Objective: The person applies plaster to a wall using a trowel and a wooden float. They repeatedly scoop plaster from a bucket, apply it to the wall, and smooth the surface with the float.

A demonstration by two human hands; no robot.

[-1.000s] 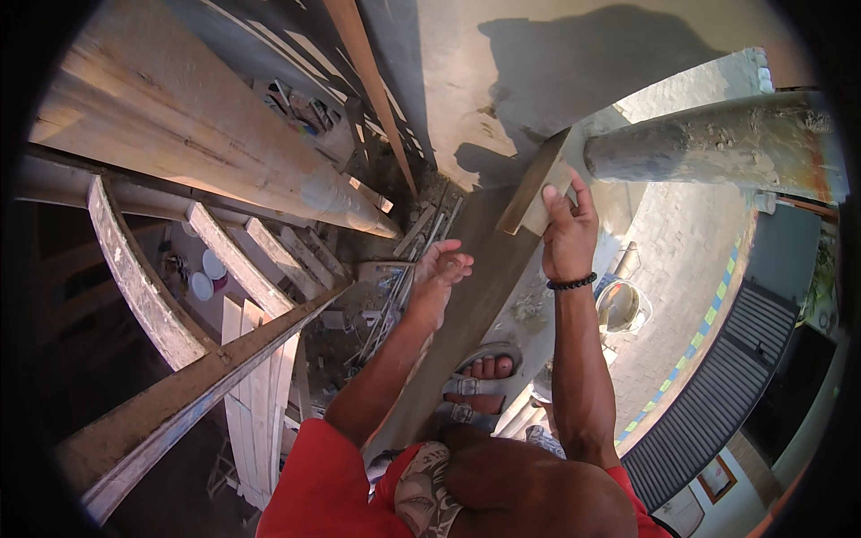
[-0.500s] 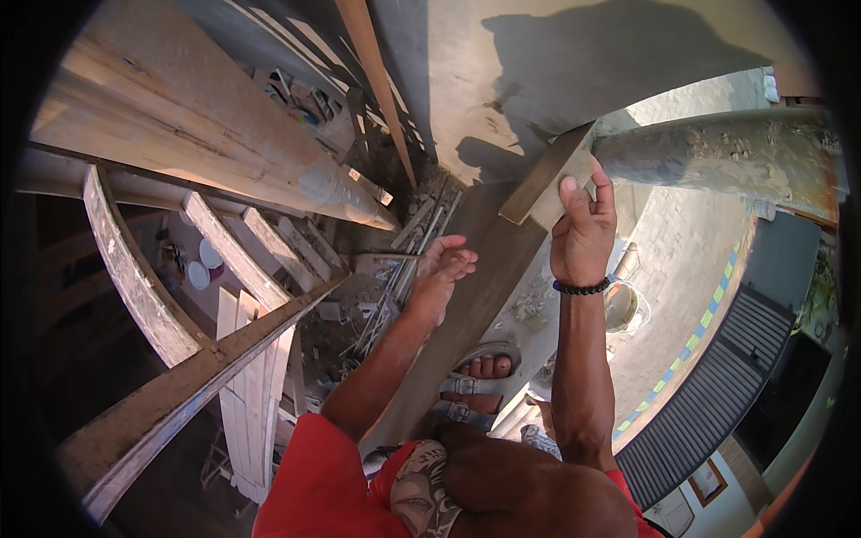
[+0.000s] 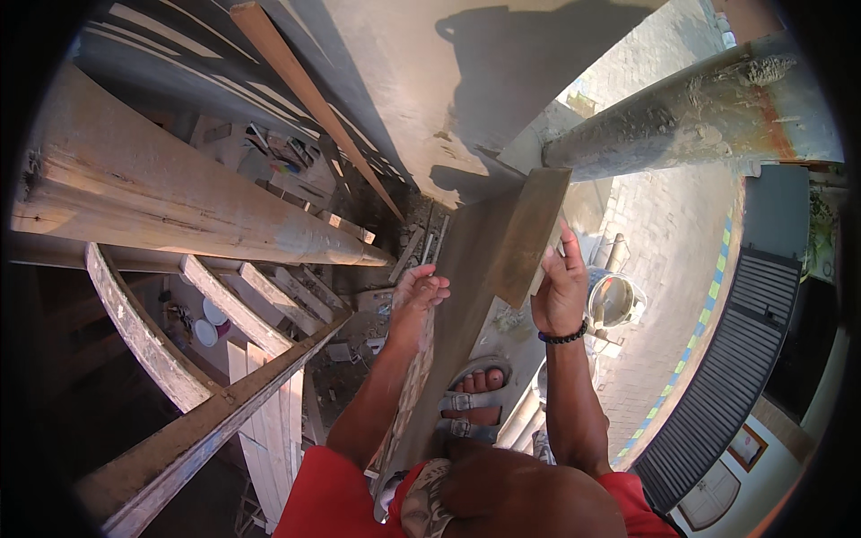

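Note:
My right hand (image 3: pixel 559 291) grips a flat rectangular brown board (image 3: pixel 531 242) by its right side, with the thumb on the near side. The board stands tilted above the narrow ledge (image 3: pixel 444 336) that runs away from me toward the wall. To the left of it, my left hand (image 3: pixel 420 291) is raised with loosely bent fingers and holds nothing that I can see. Pale dust or mortar covers part of that hand. My sandalled foot (image 3: pixel 480 399) shows beside the ledge.
The plastered wall (image 3: pixel 395 81) rises ahead, with my shadow on it. Curved timber formwork (image 3: pixel 148 336) and a thick round post (image 3: pixel 179 197) are at left, above rubble. A large mortar-marked pipe (image 3: pixel 691 117) is at right. A bucket (image 3: pixel 613 300) stands on the paving below.
The board has turned to show more of its broad face and come lower with my right hand. My left hand has shifted left and slightly down, its fingers bending more. The view has tilted.

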